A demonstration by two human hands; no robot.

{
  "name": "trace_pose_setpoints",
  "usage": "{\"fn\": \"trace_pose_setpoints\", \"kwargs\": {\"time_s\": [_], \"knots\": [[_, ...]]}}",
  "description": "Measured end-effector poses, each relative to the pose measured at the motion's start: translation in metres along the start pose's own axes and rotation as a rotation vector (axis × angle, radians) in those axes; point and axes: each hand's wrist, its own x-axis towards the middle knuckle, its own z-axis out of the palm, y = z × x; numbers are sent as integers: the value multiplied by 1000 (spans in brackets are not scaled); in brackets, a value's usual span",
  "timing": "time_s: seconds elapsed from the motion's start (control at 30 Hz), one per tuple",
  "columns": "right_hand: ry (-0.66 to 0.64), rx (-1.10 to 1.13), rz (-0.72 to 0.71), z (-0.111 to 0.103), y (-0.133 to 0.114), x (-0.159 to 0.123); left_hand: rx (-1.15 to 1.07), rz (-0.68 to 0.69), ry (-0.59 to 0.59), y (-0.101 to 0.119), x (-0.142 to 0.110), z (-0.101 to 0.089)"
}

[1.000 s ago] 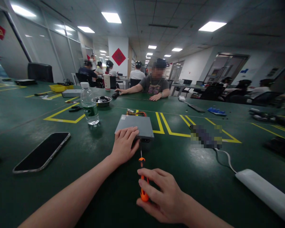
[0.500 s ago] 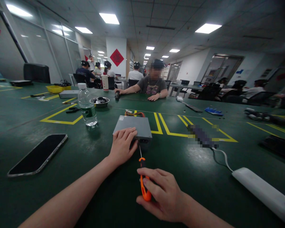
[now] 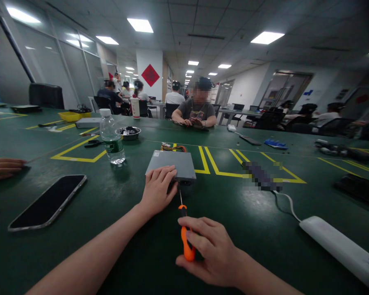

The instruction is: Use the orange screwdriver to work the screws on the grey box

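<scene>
Got another person's hand (image 3: 4, 168) newly in view at far left, well apart from the power supply (image 3: 184, 164). See left hand (image 3: 156, 186) laid open over the power supply's near-left part, not gripping around, steadying it on the worktop (image 3: 141, 262). Can't confirm tip contact for screwdriver (image 3: 188, 246), aimed at the power supply's near face. Handle rolled slightly since last view, power supply not visibly shifted: reads as turning against a braced box. Right hand (image 3: 210, 250) half-curled in front of the power supply, pinching the handle lightly between fingers and thumb.

Water bottle (image 3: 112, 141), black phone (image 3: 49, 201), metal bowl (image 3: 130, 133), seemingly a power strip (image 3: 341, 250)
</scene>
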Motion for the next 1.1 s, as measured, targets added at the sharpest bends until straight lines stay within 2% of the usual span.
{"fn": "trace_pose_setpoints", "kwargs": {"time_s": [0.1,0.23,0.33,0.47,0.7,0.83,0.93,1.1], "knots": [[-36,18,18,-1,-1,1,-6,-1,2,-1,0,0],[-109,7,-41,-3,-3,6,-6,-4,4,-1,0,1],[-55,8,-59,-1,-1,4,-4,-2,-1,0,0,0],[-4,53,-2,1,2,-1,-2,-2,-5,1,1,-1],[-183,25,-26,-5,-3,5,-8,-2,5,1,1,-1],[-90,26,-51,1,-1,2,-1,0,7,0,0,-1],[-63,52,-15,4,0,-1,5,3,9,0,0,0],[-171,35,-8,-1,-3,5,8,0,10,1,0,0]]}}
